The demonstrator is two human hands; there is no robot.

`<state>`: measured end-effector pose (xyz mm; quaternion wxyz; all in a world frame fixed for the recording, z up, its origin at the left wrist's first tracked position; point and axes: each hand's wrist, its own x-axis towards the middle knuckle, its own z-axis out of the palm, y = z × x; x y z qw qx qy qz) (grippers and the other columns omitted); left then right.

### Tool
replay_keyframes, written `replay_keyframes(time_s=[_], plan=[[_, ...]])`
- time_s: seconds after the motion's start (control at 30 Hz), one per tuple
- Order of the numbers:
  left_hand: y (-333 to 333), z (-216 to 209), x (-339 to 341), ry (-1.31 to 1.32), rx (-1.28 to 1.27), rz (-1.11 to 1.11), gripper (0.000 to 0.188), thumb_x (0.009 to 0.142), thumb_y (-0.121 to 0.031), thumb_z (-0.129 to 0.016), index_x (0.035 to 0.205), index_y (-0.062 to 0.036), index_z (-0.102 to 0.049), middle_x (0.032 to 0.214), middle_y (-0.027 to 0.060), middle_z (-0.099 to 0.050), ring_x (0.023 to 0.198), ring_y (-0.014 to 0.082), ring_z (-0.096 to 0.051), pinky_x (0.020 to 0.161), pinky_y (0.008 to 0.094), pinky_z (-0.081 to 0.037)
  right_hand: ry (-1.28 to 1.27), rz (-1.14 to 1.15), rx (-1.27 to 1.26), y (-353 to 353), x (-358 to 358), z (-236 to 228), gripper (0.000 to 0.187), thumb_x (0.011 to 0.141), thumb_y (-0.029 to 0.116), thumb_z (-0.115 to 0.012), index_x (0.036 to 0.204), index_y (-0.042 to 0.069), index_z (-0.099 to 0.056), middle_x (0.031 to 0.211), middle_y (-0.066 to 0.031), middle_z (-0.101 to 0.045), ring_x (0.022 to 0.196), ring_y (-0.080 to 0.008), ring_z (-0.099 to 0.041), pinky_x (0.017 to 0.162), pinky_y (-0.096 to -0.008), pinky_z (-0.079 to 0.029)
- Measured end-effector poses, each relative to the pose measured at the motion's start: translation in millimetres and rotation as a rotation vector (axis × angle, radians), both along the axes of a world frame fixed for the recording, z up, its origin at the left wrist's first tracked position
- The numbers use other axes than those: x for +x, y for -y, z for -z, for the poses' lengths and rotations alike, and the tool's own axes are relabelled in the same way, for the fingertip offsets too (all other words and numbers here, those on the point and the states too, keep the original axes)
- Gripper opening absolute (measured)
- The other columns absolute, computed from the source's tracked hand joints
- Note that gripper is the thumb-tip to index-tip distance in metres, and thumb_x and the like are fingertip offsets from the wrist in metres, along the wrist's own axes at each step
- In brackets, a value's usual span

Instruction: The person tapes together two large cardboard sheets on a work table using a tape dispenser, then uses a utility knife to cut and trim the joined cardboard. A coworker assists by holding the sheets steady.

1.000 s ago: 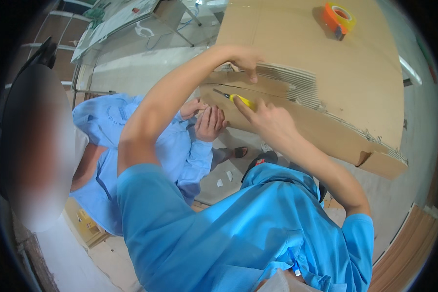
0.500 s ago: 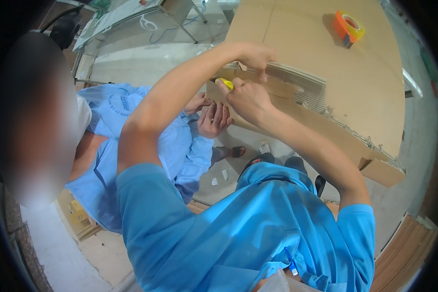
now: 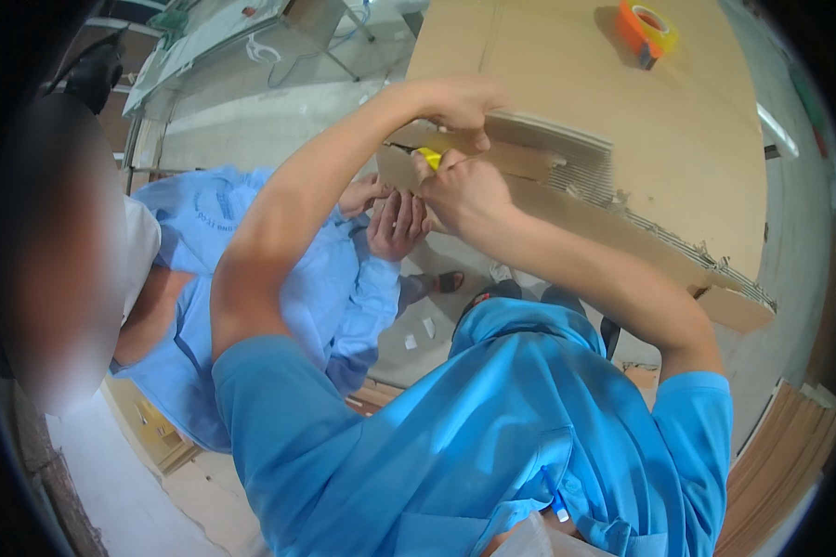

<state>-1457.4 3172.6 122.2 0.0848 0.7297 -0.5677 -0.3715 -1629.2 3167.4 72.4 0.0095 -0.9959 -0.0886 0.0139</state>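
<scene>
My right hand [image 3: 469, 193] is closed round a yellow utility knife [image 3: 428, 157], its dark blade end pointing left along a cardboard edge strip. Just beyond it, my left hand [image 3: 466, 104] bends over the top of the cardboard [image 3: 567, 209], thumb down on the near side; its other fingers are partly hidden. The cardboard's near edge is torn, showing ribbed corrugation [image 3: 585, 176]. Close by on the left, a co-worker's hands [image 3: 397, 223] hold the lower edge of the strip.
An orange and yellow tape dispenser [image 3: 648, 32] lies on the big cardboard sheet [image 3: 567, 56]. The co-worker in a light blue shirt [image 3: 297, 269] stands close at my left. A metal-legged table [image 3: 223, 46] is at the far left, stacked boards [image 3: 785, 464] at the lower right.
The whole view has shifted slightly, so the sheet and tape sit further up and left. More of the knife's blade end shows. Both hands keep their holds.
</scene>
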Motion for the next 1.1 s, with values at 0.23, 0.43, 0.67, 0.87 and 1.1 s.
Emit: replay_keyframes(time_s=[0.23,0.43,0.67,0.87,1.1], plan=[[-3.4,-6.7,-4.6,0.07,-0.036,0.008,0.037,0.073,-0.013,-0.09,0.102,0.0023,-0.072,0.079,0.0152,-0.074,0.076,0.0301,-0.069,0.072,0.0415,-0.05,0.004,-0.017,0.048,20.7,-34.5,-15.8,0.062,0.098,0.015,-0.06,0.157,0.004,-0.049,0.093,-0.0169,-0.07,0.078,-0.0271,-0.075,0.061,-0.0361,-0.059],[-8.0,-8.5,-5.6,0.035,-0.013,0.011,0.038,0.074,-0.015,-0.089,0.102,0.003,-0.072,0.083,0.0167,-0.075,0.079,0.0293,-0.069,0.072,0.0429,-0.05,0.042,-0.036,-0.003,29.6,-48.5,-27.1,0.071,0.096,0.013,-0.06,0.164,0.009,-0.041,0.095,-0.0169,-0.065,0.074,-0.0295,-0.074,0.058,-0.0398,-0.059],[-12.6,16.9,14.8,-0.042,-0.204,0.0,0.054,0.075,-0.02,-0.089,0.123,-0.0016,-0.073,0.102,0.0149,-0.079,0.094,0.0257,-0.071,0.087,0.0396,-0.055,0.011,0.053,-0.006,90.8,-97.4,-28.7,0.064,0.096,0.011,-0.059,0.159,0.015,-0.05,0.1,-0.0204,-0.065,0.071,-0.0281,-0.074,0.056,-0.0383,-0.06],[1.7,21.4,-17.5,-0.007,-0.206,0.029,0.056,0.074,-0.026,-0.09,0.124,-0.0075,-0.075,0.11,0.0169,-0.079,0.103,0.0343,-0.075,0.09,0.0447,-0.056,0.133,0.028,-0.05,117.3,-133.9,-32.5,0.066,0.094,0.013,-0.063,0.159,0.017,-0.05,0.098,-0.0169,-0.063,0.068,-0.0262,-0.073,0.055,-0.0387,-0.06],[32.5,21.3,-39.3,0.361,-0.139,0.078,0.044,0.072,-0.026,-0.093,0.113,-0.0157,-0.081,0.097,0.0158,-0.079,0.096,0.0396,-0.075,0.081,0.0498,-0.057,0.009,0.179,-0.006,143.6,-174.2,-33.5,0.083,0.087,0.006,-0.065,0.165,0.021,-0.042,0.103,-0.0162,-0.059,0.071,-0.0277,-0.069,0.055,-0.039,-0.057]])
